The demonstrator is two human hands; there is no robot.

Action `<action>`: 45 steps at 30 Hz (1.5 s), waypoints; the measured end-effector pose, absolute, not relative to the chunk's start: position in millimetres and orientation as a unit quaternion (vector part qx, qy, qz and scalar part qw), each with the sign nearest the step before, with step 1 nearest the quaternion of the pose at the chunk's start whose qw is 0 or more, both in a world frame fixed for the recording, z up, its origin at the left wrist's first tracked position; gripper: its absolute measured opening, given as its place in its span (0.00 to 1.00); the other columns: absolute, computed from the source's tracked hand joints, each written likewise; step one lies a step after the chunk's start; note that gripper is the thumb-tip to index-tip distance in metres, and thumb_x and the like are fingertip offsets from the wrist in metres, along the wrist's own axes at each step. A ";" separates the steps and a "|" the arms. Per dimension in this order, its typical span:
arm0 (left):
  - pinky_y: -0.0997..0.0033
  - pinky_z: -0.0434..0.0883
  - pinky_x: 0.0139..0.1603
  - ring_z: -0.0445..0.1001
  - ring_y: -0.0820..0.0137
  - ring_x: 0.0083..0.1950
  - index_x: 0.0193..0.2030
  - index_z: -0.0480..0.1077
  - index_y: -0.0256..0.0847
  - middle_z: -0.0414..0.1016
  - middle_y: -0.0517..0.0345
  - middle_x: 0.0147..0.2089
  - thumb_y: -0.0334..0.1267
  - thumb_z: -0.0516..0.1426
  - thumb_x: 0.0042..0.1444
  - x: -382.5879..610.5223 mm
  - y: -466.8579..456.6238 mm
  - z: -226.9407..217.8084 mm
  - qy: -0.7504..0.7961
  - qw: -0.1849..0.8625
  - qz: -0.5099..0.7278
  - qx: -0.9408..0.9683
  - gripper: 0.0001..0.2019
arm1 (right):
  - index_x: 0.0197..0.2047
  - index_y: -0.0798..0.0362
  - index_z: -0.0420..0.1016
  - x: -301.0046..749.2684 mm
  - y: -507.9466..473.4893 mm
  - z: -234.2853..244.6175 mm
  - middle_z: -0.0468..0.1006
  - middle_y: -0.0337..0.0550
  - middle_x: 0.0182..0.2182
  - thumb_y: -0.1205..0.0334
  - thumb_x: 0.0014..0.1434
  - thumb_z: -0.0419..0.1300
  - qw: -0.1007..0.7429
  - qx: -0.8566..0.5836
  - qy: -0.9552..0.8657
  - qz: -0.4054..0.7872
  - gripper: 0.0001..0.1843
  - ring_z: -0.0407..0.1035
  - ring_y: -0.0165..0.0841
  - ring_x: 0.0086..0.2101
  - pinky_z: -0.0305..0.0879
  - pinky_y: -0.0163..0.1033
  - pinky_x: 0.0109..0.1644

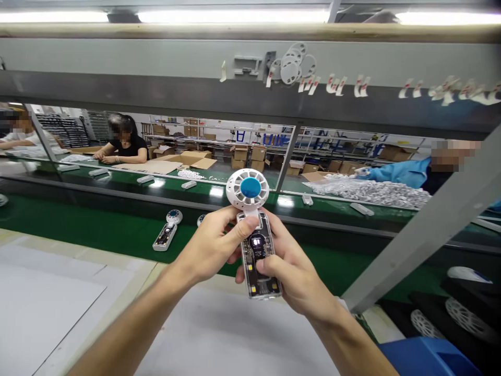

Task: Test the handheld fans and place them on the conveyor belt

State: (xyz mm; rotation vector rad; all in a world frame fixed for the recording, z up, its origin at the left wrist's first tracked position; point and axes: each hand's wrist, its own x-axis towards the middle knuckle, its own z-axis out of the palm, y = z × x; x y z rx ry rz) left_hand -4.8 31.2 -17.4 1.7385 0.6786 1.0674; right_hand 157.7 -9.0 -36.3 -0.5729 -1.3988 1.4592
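Both hands hold a small handheld fan [250, 189] upright in front of me, above the white work surface. It has a round white head with a blue centre and a clear-cased handle showing a dark circuit board and a lit display. My left hand [219, 237] is closed around the neck, its thumb on the joint below the head. My right hand [291, 266] wraps the handle's right side, the thumb pressed on the front of the casing. The fingers behind the handle are partly hidden. Another such fan [166, 232] lies on the green belt, left of my hands.
White sheets [47, 303] cover the near table. Past the green conveyor belt [113, 214], co-workers sit at a second line with white parts and cardboard boxes [195, 158]. A slanted metal post [422, 219] and a blue bin [426, 357] stand at the right. A shelf beam [156, 57] crosses overhead.
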 end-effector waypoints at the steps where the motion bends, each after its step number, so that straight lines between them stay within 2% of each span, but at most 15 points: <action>1: 0.79 0.62 0.15 0.66 0.77 0.19 0.43 0.71 0.39 0.70 0.63 0.26 0.58 0.55 0.63 -4.6 30.9 -17.7 0.272 0.485 0.437 0.707 0.21 | 0.71 0.42 0.46 158.5 -9.4 -36.1 0.76 0.43 0.47 0.72 0.56 0.57 0.496 -0.235 -0.579 0.603 0.44 0.77 0.34 0.38 0.78 0.41 0.38; 7: 0.81 0.62 0.15 0.64 0.79 0.19 0.36 0.70 0.38 0.68 0.64 0.24 0.55 0.56 0.64 -3.0 31.8 -15.8 0.253 0.483 0.468 0.695 0.20 | 0.73 0.40 0.45 164.2 -12.1 -30.9 0.73 0.46 0.54 0.74 0.55 0.59 0.474 -0.244 -0.603 0.594 0.47 0.74 0.37 0.48 0.79 0.43 0.43; 13: 0.80 0.64 0.15 0.65 0.78 0.19 0.37 0.69 0.38 0.68 0.64 0.25 0.54 0.56 0.64 -1.7 31.5 -15.0 0.245 0.490 0.464 0.696 0.19 | 0.73 0.42 0.43 164.2 -11.5 -26.3 0.73 0.47 0.53 0.69 0.56 0.62 0.469 -0.262 -0.599 0.594 0.48 0.75 0.36 0.45 0.78 0.41 0.41; 20: 0.79 0.65 0.17 0.65 0.77 0.21 0.38 0.68 0.38 0.67 0.63 0.26 0.56 0.55 0.64 2.0 34.6 -20.8 0.262 0.506 0.459 0.682 0.20 | 0.74 0.42 0.42 165.4 -9.8 -28.3 0.72 0.46 0.51 0.68 0.59 0.59 0.462 -0.274 -0.612 0.580 0.46 0.74 0.34 0.42 0.76 0.39 0.39; 24: 0.80 0.61 0.15 0.65 0.76 0.20 0.34 0.68 0.39 0.67 0.62 0.23 0.58 0.59 0.59 6.4 38.0 -26.1 0.282 0.551 0.447 0.646 0.21 | 0.74 0.39 0.43 161.6 -9.1 -32.9 0.72 0.44 0.51 0.70 0.60 0.56 0.449 -0.284 -0.642 0.552 0.45 0.72 0.32 0.39 0.75 0.40 0.41; 27: 0.81 0.58 0.13 0.66 0.76 0.20 0.38 0.70 0.42 0.68 0.64 0.24 0.57 0.64 0.54 7.7 38.8 -28.2 0.301 0.596 0.446 0.596 0.20 | 0.74 0.40 0.45 158.3 -9.0 -35.1 0.71 0.44 0.51 0.71 0.59 0.56 0.437 -0.296 -0.660 0.535 0.44 0.71 0.34 0.42 0.74 0.39 0.40; 31: 0.81 0.56 0.12 0.67 0.75 0.22 0.40 0.71 0.43 0.68 0.63 0.26 0.54 0.67 0.50 7.0 36.5 -25.8 0.313 0.633 0.440 0.555 0.19 | 0.75 0.40 0.40 157.4 -10.3 -37.2 0.68 0.47 0.58 0.70 0.60 0.55 0.422 -0.305 -0.668 0.532 0.46 0.72 0.36 0.44 0.74 0.40 0.40; 35: 0.76 0.67 0.21 0.73 0.70 0.28 0.40 0.73 0.41 0.72 0.59 0.30 0.52 0.65 0.51 8.1 33.0 -22.6 0.310 0.659 0.427 0.536 0.17 | 0.77 0.38 0.36 160.0 -13.4 -37.9 0.57 0.48 0.69 0.67 0.62 0.57 0.407 -0.319 -0.694 0.501 0.47 0.69 0.42 0.55 0.76 0.44 0.48; 37: 0.72 0.73 0.30 0.75 0.68 0.34 0.40 0.74 0.41 0.75 0.58 0.33 0.49 0.66 0.50 9.3 32.9 -24.6 0.303 0.624 0.467 0.547 0.16 | 0.77 0.36 0.34 163.1 -13.5 -37.5 0.52 0.45 0.72 0.63 0.64 0.59 0.406 -0.328 -0.721 0.457 0.48 0.65 0.45 0.61 0.73 0.49 0.56; 39: 0.69 0.75 0.39 0.77 0.66 0.39 0.40 0.75 0.41 0.77 0.57 0.37 0.44 0.67 0.49 9.4 35.4 -29.7 0.303 0.535 0.527 0.586 0.14 | 0.77 0.36 0.36 168.4 -11.1 -36.7 0.52 0.44 0.73 0.59 0.65 0.61 0.406 -0.353 -0.762 0.359 0.47 0.60 0.47 0.65 0.66 0.55 0.64; 42: 0.61 0.74 0.50 0.77 0.61 0.44 0.36 0.75 0.40 0.79 0.53 0.39 0.41 0.67 0.48 6.7 43.9 -38.7 0.335 0.298 0.577 0.683 0.10 | 0.75 0.39 0.48 180.5 -4.4 -35.1 0.60 0.46 0.69 0.58 0.66 0.60 0.394 -0.396 -0.813 0.165 0.39 0.57 0.49 0.66 0.57 0.62 0.68; 44: 0.55 0.72 0.55 0.77 0.58 0.46 0.34 0.75 0.41 0.79 0.50 0.40 0.42 0.66 0.48 3.9 49.8 -41.2 0.353 0.166 0.585 0.712 0.10 | 0.72 0.39 0.54 190.1 -0.8 -33.4 0.65 0.46 0.66 0.57 0.66 0.59 0.391 -0.414 -0.817 0.089 0.34 0.60 0.49 0.64 0.59 0.62 0.67; 45: 0.54 0.72 0.56 0.77 0.57 0.46 0.35 0.75 0.41 0.79 0.50 0.39 0.43 0.65 0.49 2.3 51.5 -40.4 0.360 0.143 0.589 0.710 0.10 | 0.71 0.39 0.55 194.9 0.1 -32.1 0.67 0.45 0.65 0.57 0.67 0.58 0.393 -0.421 -0.814 0.070 0.32 0.62 0.48 0.63 0.61 0.61 0.66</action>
